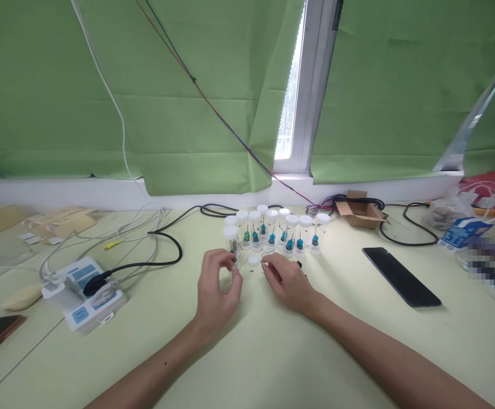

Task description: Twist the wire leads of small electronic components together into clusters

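Note:
My left hand (218, 287) is curled, with thumb and forefinger at the lower part of a clear vial (232, 243) with a white cap. Something dark shows inside that vial. Just right of it, a loose white cap (254, 259) lies on the table. My right hand (288, 281) is closed in a pinch beside this cap; what its fingertips hold is too small to make out. Tiny dark bits (251, 271) lie between the hands. Behind them stand several white-capped vials (272, 233), most with blue-green pieces and thin wires inside.
A white power strip (86, 292) with plugs and tangled cables lies to the left. On the right are a black phone (401, 277), an open cardboard box (361, 215) and a blue-white packet (464, 232). Black cable (215, 211) runs along the back, below green curtains.

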Action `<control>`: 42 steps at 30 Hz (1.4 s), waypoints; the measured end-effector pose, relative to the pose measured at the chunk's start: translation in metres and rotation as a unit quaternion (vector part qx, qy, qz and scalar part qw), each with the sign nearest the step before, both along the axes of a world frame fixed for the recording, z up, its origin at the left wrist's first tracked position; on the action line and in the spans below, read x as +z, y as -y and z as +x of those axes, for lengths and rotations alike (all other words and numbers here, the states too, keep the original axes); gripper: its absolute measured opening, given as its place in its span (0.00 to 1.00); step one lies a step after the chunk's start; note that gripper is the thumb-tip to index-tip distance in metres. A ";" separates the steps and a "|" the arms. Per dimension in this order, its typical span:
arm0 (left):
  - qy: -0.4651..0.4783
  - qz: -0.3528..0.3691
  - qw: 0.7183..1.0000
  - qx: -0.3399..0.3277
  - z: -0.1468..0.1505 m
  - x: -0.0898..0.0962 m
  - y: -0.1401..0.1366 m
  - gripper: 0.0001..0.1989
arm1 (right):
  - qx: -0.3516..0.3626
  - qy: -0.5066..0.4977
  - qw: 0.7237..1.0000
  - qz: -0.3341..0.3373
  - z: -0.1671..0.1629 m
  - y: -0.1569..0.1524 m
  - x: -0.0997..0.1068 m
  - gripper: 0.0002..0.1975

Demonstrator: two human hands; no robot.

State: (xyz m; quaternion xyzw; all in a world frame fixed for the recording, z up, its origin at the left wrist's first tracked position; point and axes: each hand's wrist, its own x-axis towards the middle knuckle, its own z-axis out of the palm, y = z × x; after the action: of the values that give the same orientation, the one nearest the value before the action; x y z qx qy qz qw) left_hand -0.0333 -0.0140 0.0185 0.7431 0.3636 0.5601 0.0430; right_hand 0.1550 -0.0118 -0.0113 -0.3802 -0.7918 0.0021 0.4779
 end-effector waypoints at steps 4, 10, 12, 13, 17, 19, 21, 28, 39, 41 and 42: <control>-0.109 -0.068 0.983 -0.130 0.003 -0.011 0.004 0.10 | -0.011 0.009 1.000 0.000 0.001 -0.002 0.000 0.11; -0.220 -0.141 0.948 -0.182 0.000 -0.020 0.005 0.11 | -0.010 -0.011 1.000 0.002 0.002 -0.007 -0.003 0.11; -0.231 -0.153 0.943 -0.182 0.000 -0.019 0.004 0.11 | -0.014 -0.013 1.000 0.004 0.002 -0.008 -0.003 0.09; -0.234 -0.157 0.942 -0.181 0.000 -0.018 0.004 0.11 | -0.016 -0.012 1.000 0.003 0.003 -0.008 -0.003 0.09; -0.239 -0.166 0.940 -0.181 0.001 -0.018 0.002 0.11 | -0.024 0.000 1.000 -0.009 0.003 -0.007 0.002 0.08; -0.241 -0.167 0.938 -0.184 0.001 -0.019 0.002 0.11 | -0.029 0.010 0.999 -0.010 0.002 -0.005 0.006 0.10; -0.243 -0.167 0.937 -0.185 0.001 -0.019 0.002 0.11 | -0.035 0.016 0.999 -0.004 0.002 -0.004 0.010 0.12; -0.243 -0.177 0.935 -0.191 0.001 -0.020 0.003 0.12 | -0.078 -0.021 0.997 -0.013 0.008 -0.006 0.007 0.13; -0.248 -0.175 0.932 -0.197 0.003 -0.018 0.004 0.12 | -0.139 0.015 0.990 0.027 0.016 -0.011 0.006 0.14; -0.251 -0.175 0.931 -0.198 0.003 -0.018 0.004 0.12 | -0.143 0.011 0.989 0.037 0.017 -0.011 0.007 0.13; -0.252 -0.175 0.931 -0.198 0.003 -0.018 0.005 0.12 | -0.143 0.009 0.989 0.040 0.019 -0.011 0.008 0.13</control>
State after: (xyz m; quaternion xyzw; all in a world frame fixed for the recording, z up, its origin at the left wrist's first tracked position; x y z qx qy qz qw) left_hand -0.0301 -0.0185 0.0008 0.8975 0.3002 0.2618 0.1890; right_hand 0.1737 -0.0005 -0.0033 -0.4703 -0.7330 -0.1019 0.4808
